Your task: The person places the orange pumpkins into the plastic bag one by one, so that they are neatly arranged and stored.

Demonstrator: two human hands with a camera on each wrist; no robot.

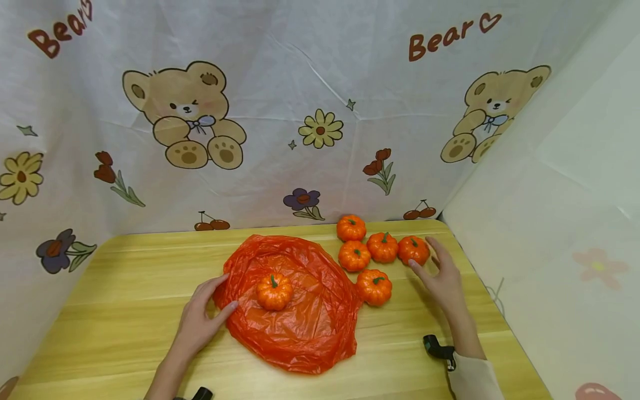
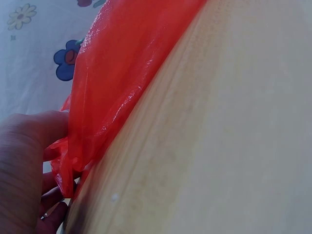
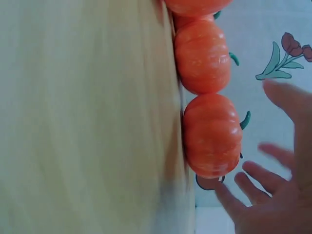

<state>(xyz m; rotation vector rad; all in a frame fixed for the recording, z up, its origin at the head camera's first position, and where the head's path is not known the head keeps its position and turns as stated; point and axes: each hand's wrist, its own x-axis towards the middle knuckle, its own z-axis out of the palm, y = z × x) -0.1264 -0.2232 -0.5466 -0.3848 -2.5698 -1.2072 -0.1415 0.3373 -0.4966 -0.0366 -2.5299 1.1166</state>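
A crumpled red plastic bag (image 1: 310, 339) lies spread on the table, and a small orange pumpkin (image 1: 274, 293) with a green stem sits on its middle. My left hand (image 1: 199, 319) is at the bag's left edge, its thumb and fingers around the crumpled film (image 2: 73, 161). Over on the right, my right hand (image 1: 442, 278) spreads its thumb and fingers on either side of the rightmost pumpkin (image 1: 413, 251). In the right wrist view, the fingers (image 3: 256, 183) stand apart from that pumpkin's side, with the palm facing it.
Several more pumpkins (image 1: 354, 255) stand grouped right of the bag; the nearest pumpkin (image 1: 374, 287) is close against the bag's edge. Behind the wooden table (image 1: 135, 278) hangs a white cloth (image 1: 280, 166) printed with bears and flowers, and another covers the right side.
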